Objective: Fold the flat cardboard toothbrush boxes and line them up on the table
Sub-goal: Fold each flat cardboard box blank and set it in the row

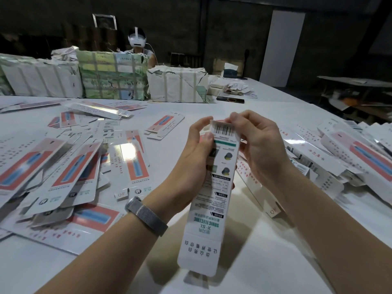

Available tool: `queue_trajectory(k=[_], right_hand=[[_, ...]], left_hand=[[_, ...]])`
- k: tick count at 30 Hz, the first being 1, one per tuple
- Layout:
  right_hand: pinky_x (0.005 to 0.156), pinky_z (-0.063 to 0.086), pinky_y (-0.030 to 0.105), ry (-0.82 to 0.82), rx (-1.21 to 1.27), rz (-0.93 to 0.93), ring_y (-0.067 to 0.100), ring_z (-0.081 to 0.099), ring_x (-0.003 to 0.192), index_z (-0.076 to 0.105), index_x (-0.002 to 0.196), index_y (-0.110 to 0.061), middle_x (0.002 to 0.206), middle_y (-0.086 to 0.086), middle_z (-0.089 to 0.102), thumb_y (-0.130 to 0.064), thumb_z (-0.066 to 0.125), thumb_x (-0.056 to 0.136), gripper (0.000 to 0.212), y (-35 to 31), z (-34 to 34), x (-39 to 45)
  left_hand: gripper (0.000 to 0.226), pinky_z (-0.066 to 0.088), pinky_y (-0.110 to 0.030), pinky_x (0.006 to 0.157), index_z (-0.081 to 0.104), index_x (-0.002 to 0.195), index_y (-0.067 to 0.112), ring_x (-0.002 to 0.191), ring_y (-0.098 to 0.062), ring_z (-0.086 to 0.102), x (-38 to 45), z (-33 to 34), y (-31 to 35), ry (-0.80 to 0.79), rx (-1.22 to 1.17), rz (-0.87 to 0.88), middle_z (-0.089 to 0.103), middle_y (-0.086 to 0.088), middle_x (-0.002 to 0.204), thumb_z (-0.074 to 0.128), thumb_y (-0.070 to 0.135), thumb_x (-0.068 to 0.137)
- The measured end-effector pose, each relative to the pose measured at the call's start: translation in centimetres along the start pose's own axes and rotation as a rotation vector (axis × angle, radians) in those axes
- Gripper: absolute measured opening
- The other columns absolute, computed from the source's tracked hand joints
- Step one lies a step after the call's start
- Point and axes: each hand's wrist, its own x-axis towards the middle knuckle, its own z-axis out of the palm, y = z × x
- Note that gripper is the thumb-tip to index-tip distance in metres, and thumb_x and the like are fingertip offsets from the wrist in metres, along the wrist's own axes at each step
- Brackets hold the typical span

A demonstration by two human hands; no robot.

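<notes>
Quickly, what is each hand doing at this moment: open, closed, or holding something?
Left hand: grips the toothbrush box along its left edge.
Right hand: pinches the same box at its top flap.

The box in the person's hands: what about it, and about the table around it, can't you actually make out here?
- Head view: the held box's front face is turned away from the camera.
- Its top flap is covered by the fingertips of the left hand and right hand.
- Its fine print is too small and blurred.
- The right-hand pile runs off the frame edge.
- The wrapped bundles hide their contents.
</notes>
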Motion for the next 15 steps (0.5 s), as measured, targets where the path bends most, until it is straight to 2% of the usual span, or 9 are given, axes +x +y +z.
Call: queue_trajectory(k=[2,4,7,11,15], right_hand=[[0.066,0.057,0.031,0.014,-0.017,0.000,0.020,0.067,0.075,0.067,0.088,-0.012,0.080,0.003,0.068,-0.009,0.063,0.093,0.007,-0.05,-0.28,0.07],[0.069,0.060,0.035,0.012,-0.037,-0.004,0.024,0.068,0.077,0.070,0.093,-0.010,0.083,0.007,0.070,-0.005,0.064,0.092,0.008,-0.11,-0.55,0.07],[0.066,0.059,0.034,0.025,-0.070,-0.007,0.026,0.069,0.072,0.072,0.089,-0.005,0.079,0.010,0.072,-0.006,0.063,0.093,0.010,-0.26,-0.71,0.12],[0.064,0.059,0.031,0.056,-0.069,-0.002,0.026,0.069,0.070,0.071,0.086,-0.005,0.075,0.007,0.072,-0.008,0.061,0.094,0.013,-0.19,-0.50,-0.13],[0.063,0.059,0.033,0.084,-0.071,-0.005,0.024,0.068,0.067,0.070,0.080,-0.008,0.070,0.004,0.070,-0.009,0.061,0.095,0.017,-0.29,-0.26,-0.25]], left_hand=[[0.029,0.056,-0.032,0.056,0.035,0.134,0.048,0.069,-0.026,0.070,-0.11,0.01,0.06,-0.034,0.027,0.026,0.071,-0.010,0.085,0.033,0.047,0.105],[0.035,0.057,-0.032,0.059,0.033,0.134,0.053,0.072,-0.026,0.071,-0.25,0.08,0.23,-0.060,0.060,0.030,0.071,-0.005,0.085,0.038,0.053,0.099],[0.040,0.060,-0.038,0.063,0.031,0.135,0.059,0.077,-0.029,0.071,-0.25,0.05,0.45,-0.067,0.072,0.019,0.070,-0.006,0.084,0.040,0.051,0.097],[0.047,0.058,-0.032,0.062,0.025,0.139,0.063,0.074,-0.025,0.072,-0.44,-0.03,0.51,-0.084,0.117,0.010,0.070,-0.003,0.081,0.037,0.053,0.094],[0.046,0.056,-0.029,0.059,0.025,0.141,0.064,0.072,-0.025,0.071,-0.49,-0.19,0.71,-0.099,0.093,0.001,0.070,-0.009,0.085,0.037,0.046,0.100]])
